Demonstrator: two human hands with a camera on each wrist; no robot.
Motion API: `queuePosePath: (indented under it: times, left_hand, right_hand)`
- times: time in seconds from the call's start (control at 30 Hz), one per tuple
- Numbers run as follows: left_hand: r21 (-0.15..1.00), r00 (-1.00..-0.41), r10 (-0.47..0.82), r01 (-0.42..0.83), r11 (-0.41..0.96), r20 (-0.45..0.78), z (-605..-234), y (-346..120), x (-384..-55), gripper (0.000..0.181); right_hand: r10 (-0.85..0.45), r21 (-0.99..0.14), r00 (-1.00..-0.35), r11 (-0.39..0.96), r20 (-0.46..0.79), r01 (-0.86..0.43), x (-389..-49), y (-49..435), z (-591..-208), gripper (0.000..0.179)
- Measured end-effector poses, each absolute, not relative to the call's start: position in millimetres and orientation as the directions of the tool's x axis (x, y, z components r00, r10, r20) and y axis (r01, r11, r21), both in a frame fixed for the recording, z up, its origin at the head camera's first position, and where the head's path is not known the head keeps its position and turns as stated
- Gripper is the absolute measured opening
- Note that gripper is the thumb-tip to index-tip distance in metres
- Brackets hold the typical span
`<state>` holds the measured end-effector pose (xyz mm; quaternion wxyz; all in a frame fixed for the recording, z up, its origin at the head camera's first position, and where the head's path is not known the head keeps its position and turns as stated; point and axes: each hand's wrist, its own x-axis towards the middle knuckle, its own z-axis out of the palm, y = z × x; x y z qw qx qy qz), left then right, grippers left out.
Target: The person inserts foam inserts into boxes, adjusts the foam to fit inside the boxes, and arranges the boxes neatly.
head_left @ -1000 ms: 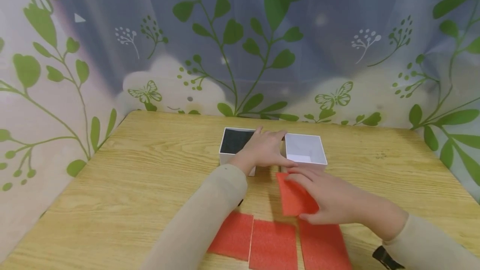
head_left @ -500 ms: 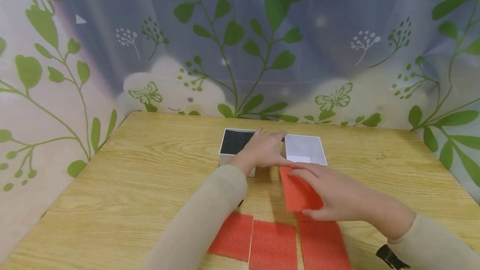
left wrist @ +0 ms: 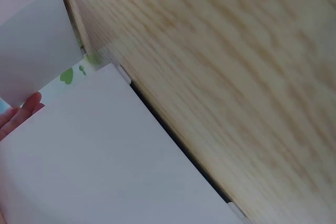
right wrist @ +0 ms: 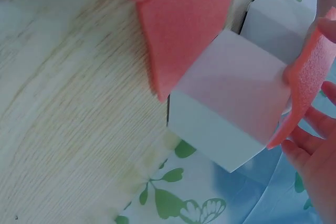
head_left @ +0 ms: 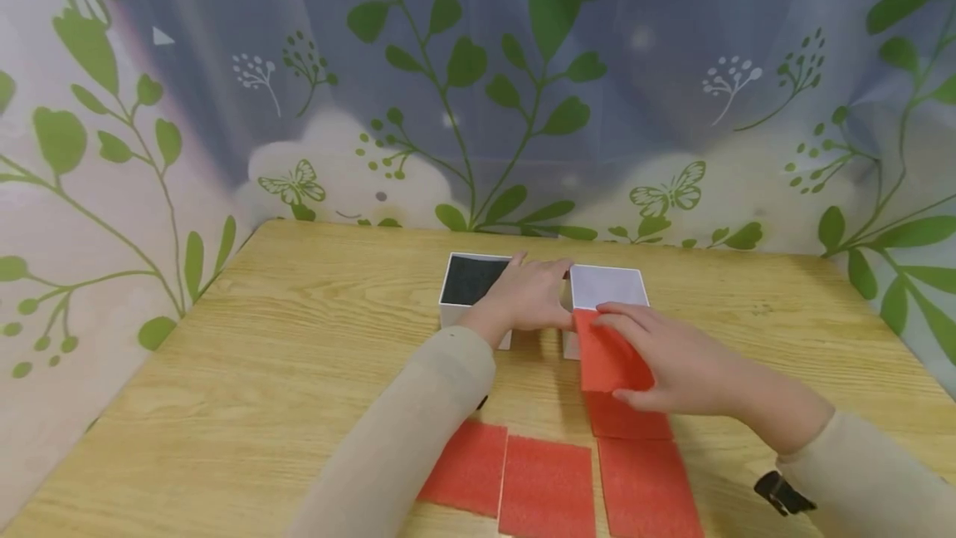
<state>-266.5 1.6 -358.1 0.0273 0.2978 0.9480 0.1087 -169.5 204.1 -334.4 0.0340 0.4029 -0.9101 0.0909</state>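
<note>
My right hand pinches a red foam sheet, bent between thumb and fingers. The sheet's far edge meets the near rim of the right-hand white box, whose white inside shows above. In the right wrist view the curved foam sheet stands against that white box. My left hand holds the left side of the same box, thumb near its front corner and fingers toward the back. In the left wrist view some fingertips show between the two boxes; the rest of that hand is hidden.
A second white box, dark inside, stands to the left, partly behind my left hand and forearm. More red sheets lie flat on the wooden table: a left one, a middle one and a right one. A leaf-patterned curtain hangs behind.
My right hand has carried the foam sheet forward and slightly right, up to the near rim of the right-hand box. Another red sheet behind the right one now shows. My left hand stays put.
</note>
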Motion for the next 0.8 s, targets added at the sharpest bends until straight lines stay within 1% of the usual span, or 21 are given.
queuePosePath:
  times: [0.27, 0.4, 0.57, 0.8]
  left_hand:
    - [0.231, -0.831, 0.557, 0.542, 0.808, 0.002, -358, 3, -267, 0.093]
    - [0.237, -0.832, 0.554, 0.536, 0.810, -0.012, -359, 1, -265, 0.092]
    - [0.239, -0.832, 0.555, 0.536, 0.810, -0.011, -358, 1, -264, 0.090]
    - [0.220, -0.829, 0.559, 0.542, 0.811, -0.016, -358, 1, -266, 0.088]
  right_hand:
    - [-0.700, -0.141, -0.702, 0.688, 0.129, -0.712, -180, 209, -335, 0.072]
    - [-0.684, -0.157, -0.722, 0.706, 0.103, -0.691, -188, 208, -336, 0.071]
    - [-0.682, -0.177, -0.724, 0.704, 0.100, -0.688, -196, 208, -338, 0.068]
    - [-0.662, -0.206, -0.745, 0.720, 0.082, -0.663, -199, 207, -337, 0.066]
